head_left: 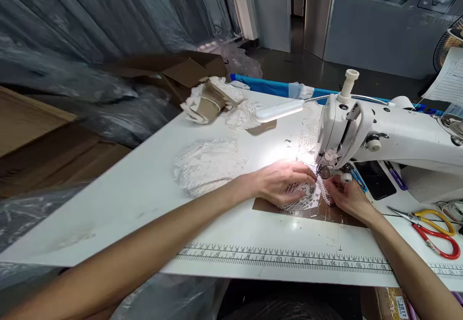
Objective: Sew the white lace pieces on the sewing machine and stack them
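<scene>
White lace lies under the needle area of a white sewing machine. My left hand rests on it, just left of the presser foot, with fingers stretched out and thumb apart. To the right of the foot, my right hand pinches a narrow lace strip by its edge; its fingertips are partly hidden. The needle tip is hard to make out between the hands. Bright lamp light falls on the lace around the fingers.
A lace pile lies left on the white table, with bundled lace behind. Scissors, a black phone and a purple cutter lie right. A printed ruler runs along the front edge. Cardboard boxes stand beyond.
</scene>
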### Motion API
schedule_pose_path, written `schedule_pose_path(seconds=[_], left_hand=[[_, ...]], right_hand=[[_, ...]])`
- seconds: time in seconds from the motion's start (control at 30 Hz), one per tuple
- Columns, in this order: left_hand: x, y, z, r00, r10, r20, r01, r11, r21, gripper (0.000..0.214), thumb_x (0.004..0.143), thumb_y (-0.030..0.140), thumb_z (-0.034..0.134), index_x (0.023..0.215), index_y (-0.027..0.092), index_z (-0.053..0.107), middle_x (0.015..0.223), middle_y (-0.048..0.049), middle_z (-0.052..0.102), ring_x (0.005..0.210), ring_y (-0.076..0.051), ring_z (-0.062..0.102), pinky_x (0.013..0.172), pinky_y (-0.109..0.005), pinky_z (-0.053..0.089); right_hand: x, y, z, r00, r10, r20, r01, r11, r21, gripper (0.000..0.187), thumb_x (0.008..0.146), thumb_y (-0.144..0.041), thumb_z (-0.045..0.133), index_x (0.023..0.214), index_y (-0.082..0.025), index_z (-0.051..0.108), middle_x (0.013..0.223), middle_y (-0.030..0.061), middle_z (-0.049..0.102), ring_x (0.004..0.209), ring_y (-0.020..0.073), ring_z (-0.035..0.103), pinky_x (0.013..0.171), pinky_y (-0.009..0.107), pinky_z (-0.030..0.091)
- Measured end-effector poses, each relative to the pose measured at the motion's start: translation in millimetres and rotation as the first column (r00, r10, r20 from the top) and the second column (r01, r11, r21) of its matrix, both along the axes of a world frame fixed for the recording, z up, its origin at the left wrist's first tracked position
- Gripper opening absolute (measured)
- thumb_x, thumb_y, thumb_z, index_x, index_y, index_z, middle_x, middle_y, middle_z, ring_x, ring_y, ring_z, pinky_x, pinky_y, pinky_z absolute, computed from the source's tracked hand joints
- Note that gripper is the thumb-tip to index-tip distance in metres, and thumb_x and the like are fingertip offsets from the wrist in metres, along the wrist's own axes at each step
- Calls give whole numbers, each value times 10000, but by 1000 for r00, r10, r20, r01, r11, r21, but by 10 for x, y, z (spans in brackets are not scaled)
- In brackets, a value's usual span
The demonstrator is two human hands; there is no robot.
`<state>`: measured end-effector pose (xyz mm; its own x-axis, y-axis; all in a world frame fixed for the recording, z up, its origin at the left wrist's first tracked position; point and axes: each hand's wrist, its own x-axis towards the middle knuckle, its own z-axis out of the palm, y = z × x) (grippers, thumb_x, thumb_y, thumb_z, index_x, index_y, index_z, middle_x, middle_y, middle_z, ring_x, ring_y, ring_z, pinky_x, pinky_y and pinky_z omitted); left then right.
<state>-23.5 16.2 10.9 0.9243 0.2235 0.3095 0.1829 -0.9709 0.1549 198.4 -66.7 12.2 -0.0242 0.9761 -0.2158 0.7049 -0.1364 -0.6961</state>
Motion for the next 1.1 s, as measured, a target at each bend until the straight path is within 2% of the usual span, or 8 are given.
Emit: schedule_pose_path(seconds=[0.2, 0.33, 0.63, 0.83, 0.9, 0.97, 1.03, 1.1], left_hand=[[-47, -161, -35, 999, 51, -8, -47, 969, 241, 398, 976, 448, 474, 1154, 117, 607, 1154, -150, 656, 891, -234, 618, 747, -379, 504], [-6, -246, -36, 990, 27, 136, -64, 961, 270, 272, 1015, 340, 448, 1057, 131, 617, 1075, -110, 667, 849, -194, 601, 733, -353, 479], [130, -642, -7, 986, -149, 70, 130, 967, 220, 158, 901, 247, 594, 912, 99, 648, 874, -80, 637, 773, -197, 558, 775, -357, 466], [156, -950, 16, 863, -447, 235, 474, 877, -73, 441, 831, 342, 684, 481, 192, 461, 549, 14, 471, 514, -117, 437, 535, -287, 413], [137, -855, 9, 885, -312, 344, 349, 936, -50, 504, 909, 260, 589, 451, 185, 394, 509, 20, 443, 479, -105, 408, 492, -278, 375], [99, -651, 2, 897, -65, 437, 60, 998, 25, 452, 968, 186, 487, 517, 166, 465, 574, 5, 528, 503, -100, 448, 482, -258, 363], [51, -432, -4, 913, 94, 397, -165, 975, 150, 325, 997, 220, 473, 703, 148, 593, 773, -35, 656, 633, -131, 553, 552, -276, 427], [13, -292, -13, 919, 149, 366, -236, 950, 205, 239, 1008, 213, 451, 853, 144, 620, 906, -54, 691, 715, -154, 591, 630, -316, 470]], right_hand=[[-35, -55, -45, 995, -3, 102, -10, 992, 125, 224, 800, -405, 626, 919, -224, 684, 647, -27, 630, 547, 134, 567, 509, 236, 382], [-34, -64, -10, 998, -16, 60, 10, 995, 96, 264, 812, -420, 601, 948, -213, 695, 612, -31, 605, 522, 130, 547, 489, 234, 367], [-9, -47, -19, 999, -2, 34, -1, 995, 102, 234, 813, -371, 602, 946, -207, 700, 695, -10, 651, 557, 123, 537, 506, 232, 374], [-24, -64, 0, 1000, -1, -2, 1, 995, 101, 240, 792, -391, 622, 931, -209, 696, 642, -24, 628, 546, 123, 552, 493, 223, 370], [-32, -79, 7, 1000, 7, -20, -5, 994, 106, 242, 781, -396, 628, 921, -208, 690, 666, -21, 645, 554, 122, 565, 503, 223, 393], [-38, -97, 3, 1000, 20, -17, -17, 991, 130, 224, 778, -394, 629, 894, -210, 685, 684, -19, 657, 551, 120, 572, 512, 225, 414], [-47, -115, -10, 1000, 28, 10, -29, 983, 184, 194, 791, -379, 623, 870, -213, 682, 677, -20, 659, 532, 117, 566, 508, 226, 421], [-65, -136, -30, 998, 39, 56, -53, 961, 271, 162, 815, -347, 607, 859, -212, 687, 638, -23, 643, 507, 115, 552, 501, 228, 419]])
